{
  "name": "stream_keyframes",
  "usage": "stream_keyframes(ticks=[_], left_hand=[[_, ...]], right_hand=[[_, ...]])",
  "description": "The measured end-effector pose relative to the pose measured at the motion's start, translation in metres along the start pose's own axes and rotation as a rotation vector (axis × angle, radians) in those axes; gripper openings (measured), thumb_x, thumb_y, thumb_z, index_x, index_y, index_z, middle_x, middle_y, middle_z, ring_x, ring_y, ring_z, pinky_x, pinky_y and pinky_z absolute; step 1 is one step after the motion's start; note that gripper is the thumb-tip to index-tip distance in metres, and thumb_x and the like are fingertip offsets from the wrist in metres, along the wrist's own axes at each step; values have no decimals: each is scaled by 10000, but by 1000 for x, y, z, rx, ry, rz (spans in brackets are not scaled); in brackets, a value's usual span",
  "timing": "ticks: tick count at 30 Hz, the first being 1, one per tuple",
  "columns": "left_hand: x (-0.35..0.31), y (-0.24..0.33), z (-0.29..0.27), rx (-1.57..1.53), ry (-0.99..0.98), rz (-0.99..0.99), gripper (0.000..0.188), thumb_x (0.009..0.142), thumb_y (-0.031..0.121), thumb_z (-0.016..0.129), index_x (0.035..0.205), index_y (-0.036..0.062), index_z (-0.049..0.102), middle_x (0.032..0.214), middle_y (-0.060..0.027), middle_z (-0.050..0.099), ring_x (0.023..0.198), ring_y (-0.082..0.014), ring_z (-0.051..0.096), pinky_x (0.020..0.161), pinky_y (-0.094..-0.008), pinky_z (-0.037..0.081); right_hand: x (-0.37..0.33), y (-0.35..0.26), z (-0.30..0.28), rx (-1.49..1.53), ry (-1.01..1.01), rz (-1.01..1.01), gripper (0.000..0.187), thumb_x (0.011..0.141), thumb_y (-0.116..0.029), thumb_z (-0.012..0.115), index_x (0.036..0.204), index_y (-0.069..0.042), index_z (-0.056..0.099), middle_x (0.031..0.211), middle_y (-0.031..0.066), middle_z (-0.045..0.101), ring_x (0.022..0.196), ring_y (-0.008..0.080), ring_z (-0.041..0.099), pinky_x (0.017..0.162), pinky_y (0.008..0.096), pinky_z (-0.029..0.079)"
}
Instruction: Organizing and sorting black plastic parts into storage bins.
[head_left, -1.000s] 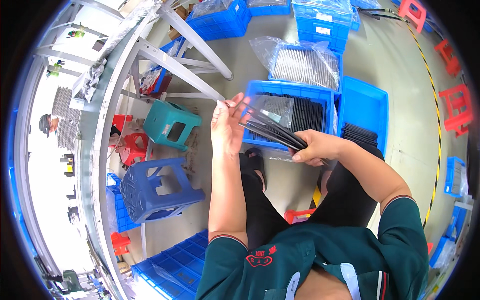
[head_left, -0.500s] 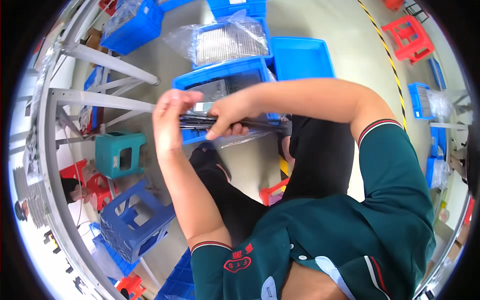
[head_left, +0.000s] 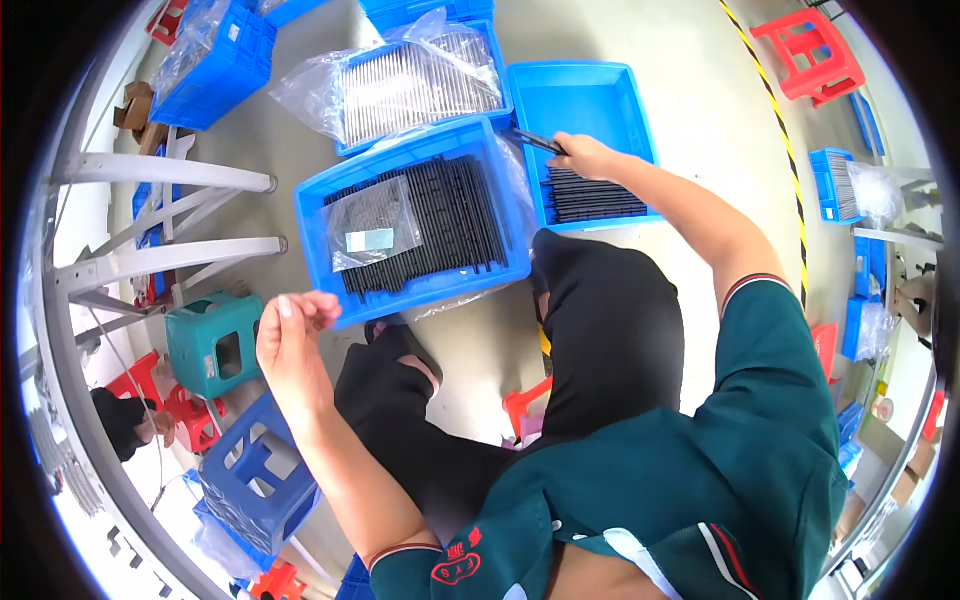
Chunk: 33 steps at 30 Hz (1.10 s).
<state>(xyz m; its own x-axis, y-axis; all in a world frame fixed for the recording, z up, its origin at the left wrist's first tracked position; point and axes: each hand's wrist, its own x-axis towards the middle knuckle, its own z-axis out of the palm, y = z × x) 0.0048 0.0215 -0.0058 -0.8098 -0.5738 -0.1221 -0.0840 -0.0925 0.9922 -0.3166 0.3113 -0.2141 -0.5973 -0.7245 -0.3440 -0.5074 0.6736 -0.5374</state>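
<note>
My right hand [head_left: 588, 158] is closed around a few thin black strips [head_left: 537, 141], whose free ends point left. It hovers above the right blue bin [head_left: 585, 100], where a row of similar black strips [head_left: 592, 197] lies in the near half. My left hand [head_left: 297, 335] is loosely open with fingers bent, holding nothing, beside the near left corner of the middle blue bin [head_left: 313, 240]. That bin is filled with rows of black strips [head_left: 460, 210]. A clear plastic bag [head_left: 372, 215] with a pale label lies on top of them.
Behind the middle bin stands a blue bin of silvery strips [head_left: 420, 85], partly draped in clear plastic [head_left: 305, 95]. White metal frame legs [head_left: 190, 170], a green stool [head_left: 213, 345] and a blue stool [head_left: 258, 470] are at left. A red stool [head_left: 808, 58] stands far right, beyond striped floor tape [head_left: 775, 120].
My hands have parted. The right one has carried black strips from over the middle bin to the right bin; the left one has moved left and down, away from the strips.
</note>
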Motion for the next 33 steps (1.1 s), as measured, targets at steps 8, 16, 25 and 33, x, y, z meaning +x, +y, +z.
stream_keyframes(ticks=[8, 16, 25, 33], left_hand=[[3, -6, 6, 85, -6, -62, 267, 960, 225, 459, 797, 20, 509, 811, -113, 608, 741, -165, 536, 716, -295, 417], [8, -10, 15, 151, 16, -95, 262, 961, 201, 452, 796, 6, 508, 813, -109, 608, 731, -157, 542, 706, -285, 438], [7, -10, 17, 130, 13, -106, 257, 958, 202, 459, 808, 9, 540, 814, -93, 619, 733, -138, 557, 703, -271, 441], [-2, -9, 5, 83, 46, -98, 245, 947, 190, 487, 808, 4, 564, 742, -55, 586, 697, -117, 531, 677, -251, 434]], right_hand=[[-10, 95, 90, -141, -74, 71, 294, 864, -290, 572, 991, -50, 459, 927, 198, 602, 903, 402, 567, 757, 469, 441], [-27, 120, 115, -408, -45, 292, 327, 765, -261, 674, 1036, -140, 539, 1005, 86, 614, 1021, 291, 551, 797, 469, 440], [-35, 105, 118, -460, -44, 340, 369, 775, -102, 592, 1135, -110, 514, 1096, 124, 535, 1059, 301, 515, 846, 411, 484], [-35, 101, 114, -479, -109, 523, 308, 835, -100, 509, 1143, -95, 484, 1161, 134, 514, 1111, 314, 508, 895, 421, 462]])
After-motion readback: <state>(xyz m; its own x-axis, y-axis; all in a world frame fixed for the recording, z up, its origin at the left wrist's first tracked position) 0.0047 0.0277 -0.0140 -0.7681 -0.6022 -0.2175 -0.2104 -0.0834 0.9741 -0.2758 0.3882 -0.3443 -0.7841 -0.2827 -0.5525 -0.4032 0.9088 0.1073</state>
